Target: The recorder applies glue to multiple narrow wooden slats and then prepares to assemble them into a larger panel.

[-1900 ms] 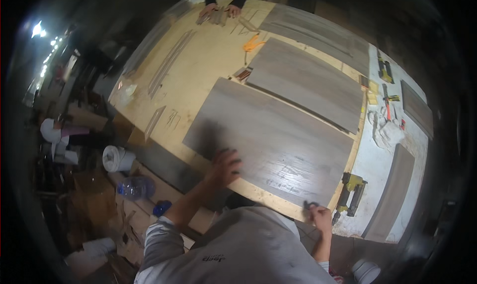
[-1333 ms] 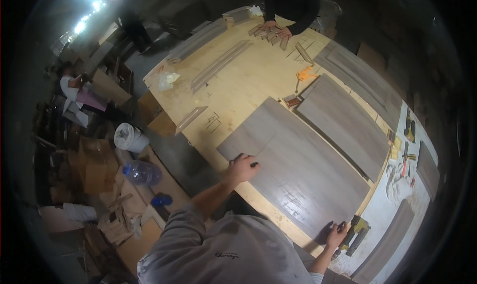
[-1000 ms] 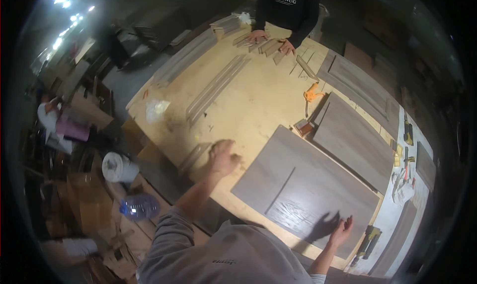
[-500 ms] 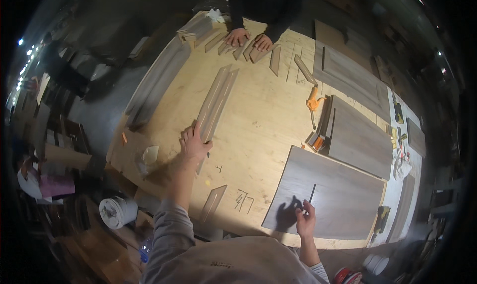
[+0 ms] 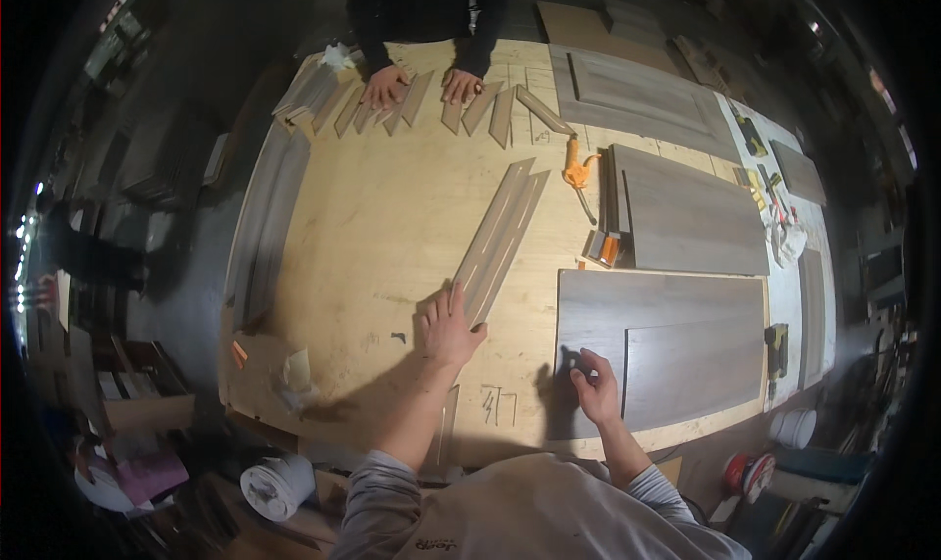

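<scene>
My left hand [image 5: 451,330] grips the near end of two long wooden moulding strips [image 5: 500,232], fingers across their left side and thumb at the right. The strips are grey-brown, side by side, with slanted far ends. My right hand [image 5: 598,389] hovers with curved, parted fingers and nothing visible in it. Below it lies a wide grey-brown wood panel [image 5: 598,310], with a smaller panel [image 5: 696,374] on top. A short strip [image 5: 448,428] lies near my left forearm, partly hidden by it. Beside it are pencil marks on the plywood tabletop [image 5: 363,227].
Across the table, a co-worker's hands [image 5: 385,87] rest on several short mitred pieces [image 5: 420,99]. An orange glue gun [image 5: 578,173] lies near stacked panels [image 5: 696,212]. Long mouldings [image 5: 260,237] line the left edge. Drill-like tools [image 5: 777,349] sit at the right; a white bucket [image 5: 276,486] stands below.
My left hand has moved the two strips rightward across the tabletop. My view has turned, shifting the table. The co-worker's hands have spread farther apart over the short pieces.
</scene>
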Demonstrator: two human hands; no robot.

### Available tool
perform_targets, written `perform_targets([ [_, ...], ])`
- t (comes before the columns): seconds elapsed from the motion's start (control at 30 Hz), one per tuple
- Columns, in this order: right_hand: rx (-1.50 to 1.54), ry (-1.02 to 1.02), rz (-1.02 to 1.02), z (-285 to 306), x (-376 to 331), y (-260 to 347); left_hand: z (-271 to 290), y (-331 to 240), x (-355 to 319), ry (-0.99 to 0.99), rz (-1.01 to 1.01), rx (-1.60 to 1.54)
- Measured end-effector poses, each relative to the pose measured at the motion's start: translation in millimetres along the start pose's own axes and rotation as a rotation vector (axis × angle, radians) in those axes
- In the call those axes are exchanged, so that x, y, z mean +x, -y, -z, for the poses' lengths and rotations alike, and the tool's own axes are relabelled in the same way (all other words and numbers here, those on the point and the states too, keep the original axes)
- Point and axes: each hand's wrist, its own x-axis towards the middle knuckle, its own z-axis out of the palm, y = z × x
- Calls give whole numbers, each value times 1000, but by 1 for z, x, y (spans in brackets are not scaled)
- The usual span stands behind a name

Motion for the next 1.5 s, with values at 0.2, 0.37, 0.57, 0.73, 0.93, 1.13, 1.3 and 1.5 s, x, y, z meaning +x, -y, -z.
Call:
perform_targets([
  [0.2, 20, -53, -5, 13, -9, -17, -14, -59, 32, -31, 81, -33],
  [0.37, 79, -87, -45, 25, -16, -40, -25, -94, 44, -62, 105, -39],
  [0.57, 135, -115, -16, 35, 3, -40, -47, -121, 21, -53, 13, -45],
  [0.73, -32, -73, 261, 30, 59, -9, -47, -87, 9, -46, -50, -440],
  [0.93, -440, 101, 434, -13, 130, 38, -52, -77, -22, -32, 32, -605],
  [1.13, -723, 261, 332, -20, 145, 55, -56, -82, -32, -74, 19, -550],
  [1.3, -700, 254, 316, -16, 134, 59, -63, -79, -31, -108, 3, -512],
  [1.5, -739, 184, 461, -21, 109, 38, -53, -81, -41, 9, 120, -484],
])
